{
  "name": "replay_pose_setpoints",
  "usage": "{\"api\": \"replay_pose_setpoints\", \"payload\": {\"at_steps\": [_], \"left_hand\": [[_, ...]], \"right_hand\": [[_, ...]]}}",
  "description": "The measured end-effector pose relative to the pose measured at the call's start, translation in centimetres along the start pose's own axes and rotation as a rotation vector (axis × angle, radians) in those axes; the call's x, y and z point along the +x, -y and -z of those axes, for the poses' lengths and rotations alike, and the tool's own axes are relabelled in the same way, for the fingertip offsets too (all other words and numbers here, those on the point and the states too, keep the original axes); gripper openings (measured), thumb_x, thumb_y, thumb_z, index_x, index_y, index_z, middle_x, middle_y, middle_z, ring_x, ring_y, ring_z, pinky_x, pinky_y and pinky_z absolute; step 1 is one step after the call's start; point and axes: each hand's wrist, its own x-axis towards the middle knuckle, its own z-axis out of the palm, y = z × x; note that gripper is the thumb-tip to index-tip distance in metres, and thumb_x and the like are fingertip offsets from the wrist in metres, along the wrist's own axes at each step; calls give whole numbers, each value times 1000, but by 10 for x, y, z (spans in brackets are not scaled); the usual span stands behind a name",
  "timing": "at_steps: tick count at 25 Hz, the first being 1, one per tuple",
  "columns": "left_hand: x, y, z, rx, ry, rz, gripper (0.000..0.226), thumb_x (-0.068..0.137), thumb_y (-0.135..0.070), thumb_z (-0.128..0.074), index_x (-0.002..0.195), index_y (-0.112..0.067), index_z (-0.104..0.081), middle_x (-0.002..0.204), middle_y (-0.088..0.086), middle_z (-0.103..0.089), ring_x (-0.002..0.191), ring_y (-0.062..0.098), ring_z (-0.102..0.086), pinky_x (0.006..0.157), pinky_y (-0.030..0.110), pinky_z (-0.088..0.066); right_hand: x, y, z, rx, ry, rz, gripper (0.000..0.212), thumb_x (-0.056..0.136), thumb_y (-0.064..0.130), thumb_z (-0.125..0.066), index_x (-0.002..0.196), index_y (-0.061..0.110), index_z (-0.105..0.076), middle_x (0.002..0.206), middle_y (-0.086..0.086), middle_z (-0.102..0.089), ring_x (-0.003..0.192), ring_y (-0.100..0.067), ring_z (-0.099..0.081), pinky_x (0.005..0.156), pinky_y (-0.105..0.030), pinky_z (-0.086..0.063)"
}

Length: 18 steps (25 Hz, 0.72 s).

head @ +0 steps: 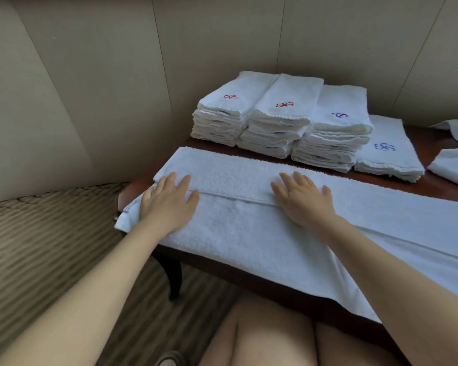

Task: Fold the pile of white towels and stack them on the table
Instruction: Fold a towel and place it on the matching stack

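Long terry towel spread across the table [249,233]: plain white, no mark showing
Two left stacks of folded terry towels [251,120]: white, a red embroidered flower-like emblem on each top towel
Third stack of folded towels [336,133]: white, blue emblem on top
Low pile of folded towels at the right [389,151]: white, blue pinwheel-like emblem
Polished wooden table [439,186]: dark reddish brown
Panelled wall [90,75]: pale beige-grey, thin dark seams
Carpeted floor [50,233]: beige and brown ripple stripes
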Motion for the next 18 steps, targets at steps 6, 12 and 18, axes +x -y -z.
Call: {"api": "replay_pose_setpoints", "payload": {"at_steps": [6,12,18], "left_hand": [[26,16,10,17,98,-66,55,99,-53,-11,151,-38,-1,160,-2,5,147,16,4,118,42,-5],[7,10,19,127,200,81,59,97,-55,-7,152,-34,2,160,-1,7,147,17,6,117,45,-5],[-5,-134,33,184,-5,-229,53,100,-27,-25,151,-19,-16,159,10,-1,147,22,-1,117,41,-11]], "right_hand": [[-33,-50,7,-73,-4,-88,60,95,61,-8,149,36,-17,160,5,-8,147,-12,-5,115,-51,-3],[-55,-83,15,-58,-6,-116,59,96,60,-11,150,37,-15,160,7,-6,147,-12,-4,116,-49,-2],[-80,-133,26,-63,-3,-229,59,96,60,-11,150,36,-15,160,6,-5,147,-13,-3,116,-50,-3]]}}
